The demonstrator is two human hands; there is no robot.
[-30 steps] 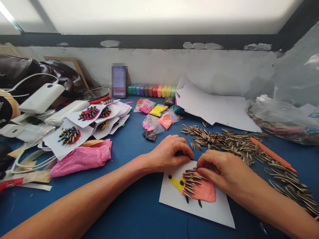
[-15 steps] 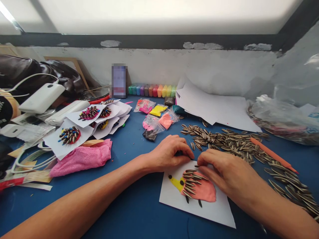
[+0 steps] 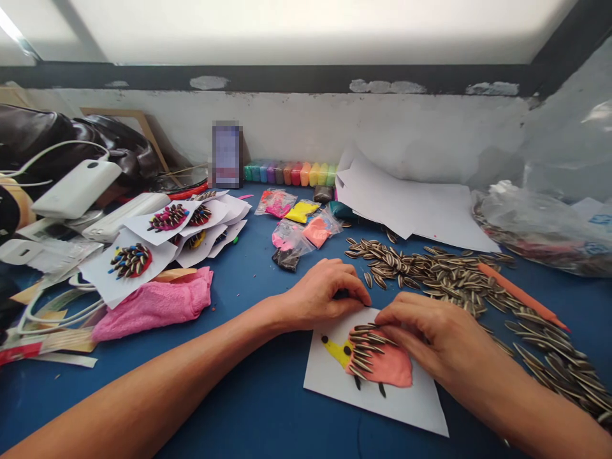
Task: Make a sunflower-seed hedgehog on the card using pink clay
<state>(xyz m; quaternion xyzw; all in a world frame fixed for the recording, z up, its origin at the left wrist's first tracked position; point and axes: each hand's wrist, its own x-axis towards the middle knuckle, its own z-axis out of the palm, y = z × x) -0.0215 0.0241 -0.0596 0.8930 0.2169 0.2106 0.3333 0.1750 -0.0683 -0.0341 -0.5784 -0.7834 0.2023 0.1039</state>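
Note:
A white paper sheet (image 3: 329, 382) lies on the table with a flat clay hedgehog on it. Its body is salmon-pink clay (image 3: 394, 370), its pointed face yellow clay (image 3: 336, 349) with dark dots, and it has two dark legs. Rows of striped sunflower seeds (image 3: 362, 357) stick in the body's left part. My right hand (image 3: 421, 322) pinches a seed, mostly hidden by the fingertips, against the body's upper edge. At the sheet's top edge rests my left hand (image 3: 329, 293), its fingers curled and closed; what they hold is hidden.
Loose sunflower seeds (image 3: 449, 274) spread to the right beside an orange stick-like tool (image 3: 523, 296). Bagged clay (image 3: 301, 210) and stacked paper (image 3: 411, 204) lie behind. To the left are finished seed pictures (image 3: 131, 261), a pink cloth (image 3: 157, 303) and a power bank (image 3: 76, 188).
My right hand has moved slightly down, bringing the pinched seed from above the pink clay to its upper edge. My left hand stays in place.

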